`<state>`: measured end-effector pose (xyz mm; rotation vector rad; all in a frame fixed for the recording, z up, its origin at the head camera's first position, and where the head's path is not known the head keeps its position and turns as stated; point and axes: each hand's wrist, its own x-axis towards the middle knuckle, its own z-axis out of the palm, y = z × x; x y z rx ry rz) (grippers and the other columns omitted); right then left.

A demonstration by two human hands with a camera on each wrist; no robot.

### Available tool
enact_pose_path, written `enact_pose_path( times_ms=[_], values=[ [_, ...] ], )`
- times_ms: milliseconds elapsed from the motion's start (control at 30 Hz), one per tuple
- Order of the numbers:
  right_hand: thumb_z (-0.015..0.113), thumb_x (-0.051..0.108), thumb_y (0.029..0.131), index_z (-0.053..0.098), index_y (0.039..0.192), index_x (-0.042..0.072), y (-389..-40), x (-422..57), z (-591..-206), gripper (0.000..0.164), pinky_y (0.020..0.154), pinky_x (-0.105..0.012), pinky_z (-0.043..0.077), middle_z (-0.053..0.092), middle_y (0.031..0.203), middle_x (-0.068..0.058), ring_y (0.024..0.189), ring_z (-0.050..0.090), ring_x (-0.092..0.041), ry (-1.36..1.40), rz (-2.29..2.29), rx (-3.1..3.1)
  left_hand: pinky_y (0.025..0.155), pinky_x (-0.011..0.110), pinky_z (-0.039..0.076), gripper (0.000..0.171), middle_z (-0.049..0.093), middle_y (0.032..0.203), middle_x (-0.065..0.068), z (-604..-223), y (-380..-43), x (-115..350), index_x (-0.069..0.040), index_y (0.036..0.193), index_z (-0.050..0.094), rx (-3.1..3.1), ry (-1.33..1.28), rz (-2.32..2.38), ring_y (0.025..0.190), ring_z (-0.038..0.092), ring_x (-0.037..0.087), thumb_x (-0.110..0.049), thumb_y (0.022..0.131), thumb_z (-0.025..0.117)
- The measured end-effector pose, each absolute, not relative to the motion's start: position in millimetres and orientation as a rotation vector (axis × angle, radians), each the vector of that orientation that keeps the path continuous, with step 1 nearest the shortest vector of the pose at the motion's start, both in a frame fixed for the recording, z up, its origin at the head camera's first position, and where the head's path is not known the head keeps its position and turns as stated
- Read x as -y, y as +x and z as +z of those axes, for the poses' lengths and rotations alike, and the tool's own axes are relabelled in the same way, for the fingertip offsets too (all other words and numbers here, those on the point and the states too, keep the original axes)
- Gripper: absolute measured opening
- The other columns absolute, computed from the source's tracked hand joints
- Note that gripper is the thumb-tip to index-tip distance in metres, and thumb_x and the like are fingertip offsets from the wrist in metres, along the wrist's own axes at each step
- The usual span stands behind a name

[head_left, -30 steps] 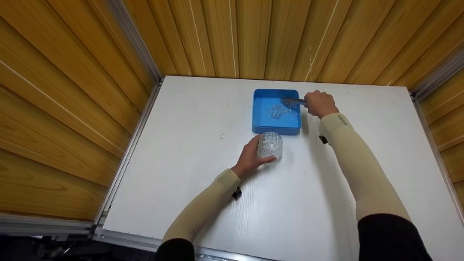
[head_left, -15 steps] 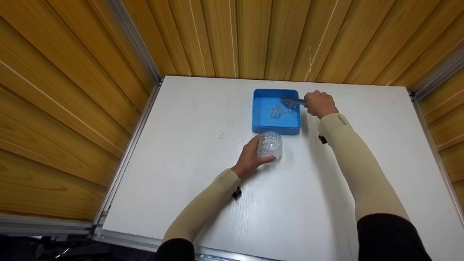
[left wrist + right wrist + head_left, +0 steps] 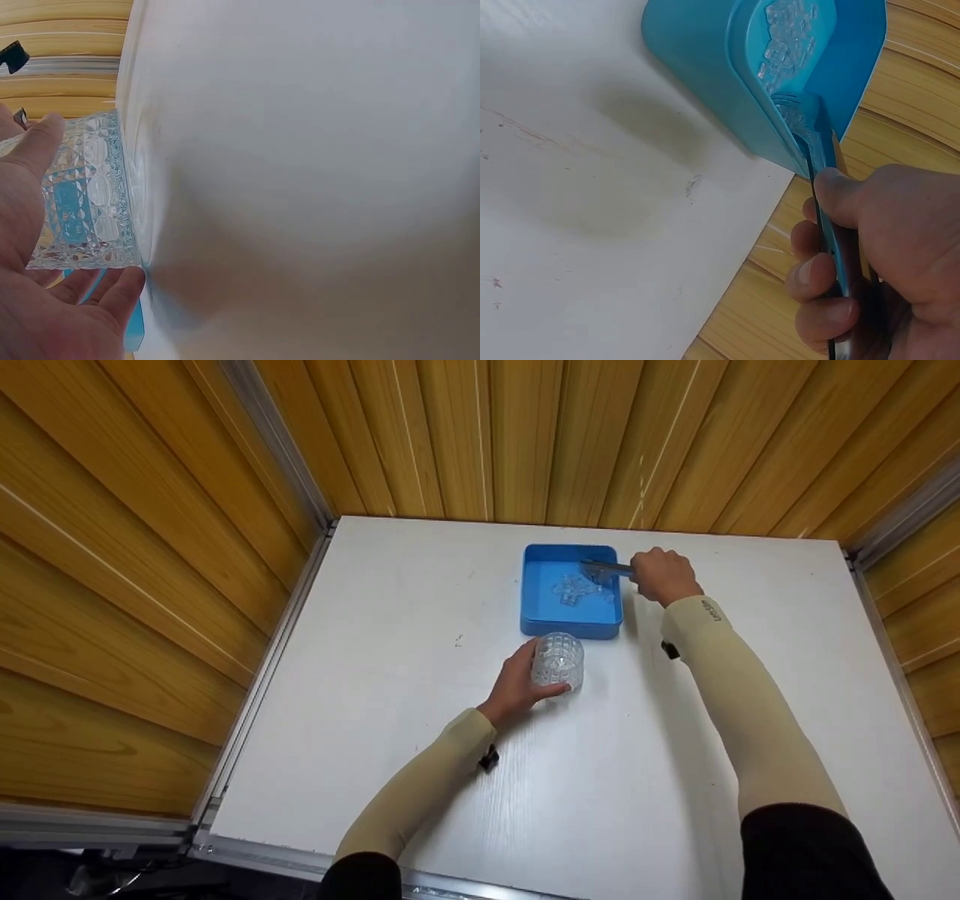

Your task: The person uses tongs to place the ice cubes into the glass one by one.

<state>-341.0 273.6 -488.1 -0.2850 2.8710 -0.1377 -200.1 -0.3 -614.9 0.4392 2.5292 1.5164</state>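
Gripped in the right hand, metal tongs reach over the right rim of a square blue tray; the thumb lies along one side and the fingers curl round the other. Small dark lettering runs along the cuff of the right beige sleeve; it seems to start with "L", but the rest is too small to read surely. Ahead of this hand, the toothed end of the tongs lies inside the tray among clear cube-like pieces, towards the far right corner; whether a piece is caught between the arms I cannot tell.

Nearer the person, the left hand holds a clear patterned glass, thumb on the near side and fingers round the left and far sides. Its mouth faces up, and its base is at the white table, just in front of the tray. Wood-grained panels stand behind the table.
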Motion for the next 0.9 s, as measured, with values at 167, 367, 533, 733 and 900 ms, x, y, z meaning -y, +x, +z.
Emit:
enact_pose_path(
  times_ms=[167,367,533,733,900],
  values=[
    [0.063,0.009,0.102,0.065,0.128,-0.005,-339,-276,-484,0.029,0.094,-0.059,0.052,0.065,0.109,-0.027,0.094,0.059,-0.040,-0.288,-0.176,-2.876,0.114,0.032,0.040,0.099,0.053,0.149,0.002,-616,-200,0,-0.012,0.157,0.036,-2.514,0.427,1.531,0.131,0.053,0.017,-0.042,0.079,0.090],
    [0.060,0.010,0.104,0.064,0.131,-0.004,-336,-281,-477,0.031,0.095,-0.061,0.051,0.065,0.112,-0.026,0.097,0.059,-0.040,-0.280,-0.200,-2.867,0.113,0.032,0.041,0.100,0.053,0.149,0.004,-617,-200,1,-0.010,0.157,0.036,-2.523,0.426,1.519,0.131,0.053,0.016,-0.042,0.079,0.090],
    [0.060,0.011,0.104,0.065,0.130,-0.004,-331,-285,-471,0.031,0.089,-0.058,0.053,0.066,0.110,-0.026,0.092,0.059,-0.038,-0.293,-0.202,-2.891,0.112,0.033,0.042,0.099,0.053,0.149,0.004,-618,-202,2,-0.010,0.156,0.037,-2.548,0.451,1.503,0.131,0.053,0.017,-0.043,0.079,0.090],
    [0.059,0.013,0.104,0.065,0.130,-0.003,-327,-290,-464,0.030,0.086,-0.057,0.054,0.068,0.111,-0.025,0.090,0.060,-0.037,-0.319,-0.262,-2.911,0.112,0.033,0.042,0.098,0.054,0.148,0.003,-618,-204,4,-0.011,0.156,0.038,-2.557,0.449,1.503,0.130,0.053,0.016,-0.043,0.079,0.090],
    [0.058,0.013,0.105,0.066,0.130,-0.002,-323,-292,-461,0.030,0.087,-0.058,0.053,0.070,0.113,-0.025,0.090,0.061,-0.037,-0.330,-0.318,-2.908,0.114,0.034,0.040,0.099,0.052,0.151,0.003,-618,-204,5,-0.012,0.157,0.036,-2.555,0.437,1.490,0.133,0.051,0.017,-0.044,0.079,0.089]
  ],
)
